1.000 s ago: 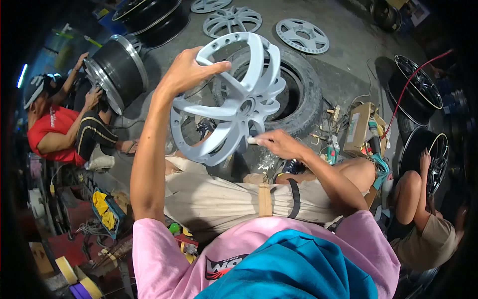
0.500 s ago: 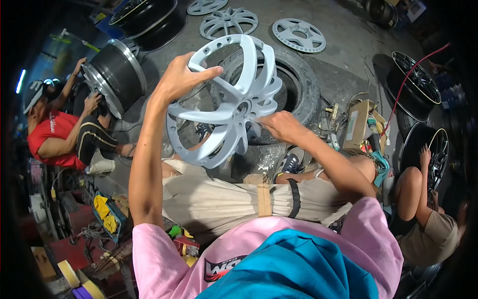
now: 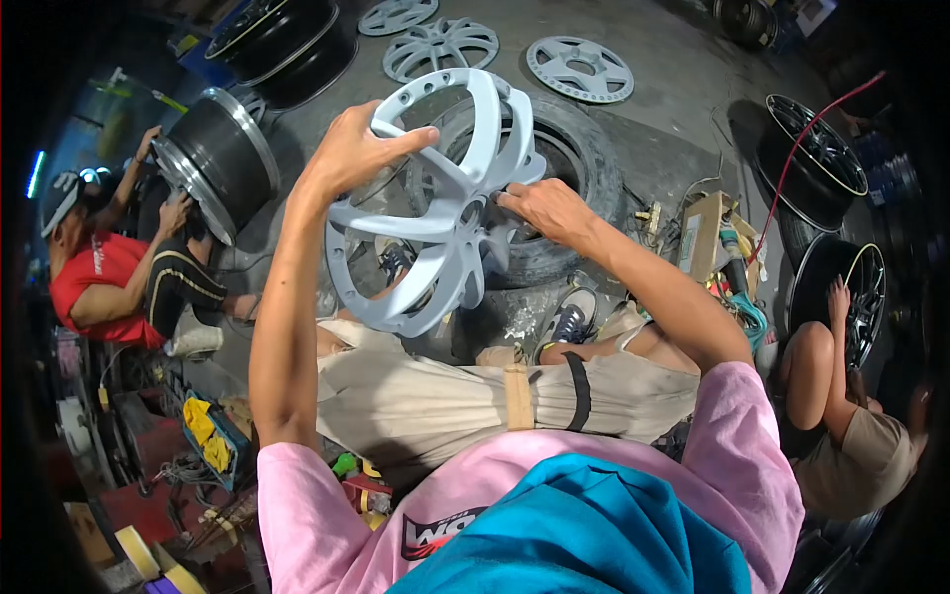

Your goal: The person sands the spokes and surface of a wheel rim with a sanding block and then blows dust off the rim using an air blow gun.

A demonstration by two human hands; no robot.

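Note:
A pale grey wheel face with curved spokes is tilted up in front of me, above a tyre lying on the floor. My left hand grips its outer ring at the upper left, thumb stretched over the front. Close to the hub, on the right side of the spokes, is my right hand with its fingers pinched together. Whatever those fingers hold, if anything, is hidden.
More grey wheel faces lie on the floor ahead. At left, a person in red handles a wheel barrel. Another person sits at right by a black wheel. A cardboard box holds tools.
My right hand has moved up along the spokes, from below the hub to just above it. My left hand keeps its grip on the ring. The view has shifted slightly.

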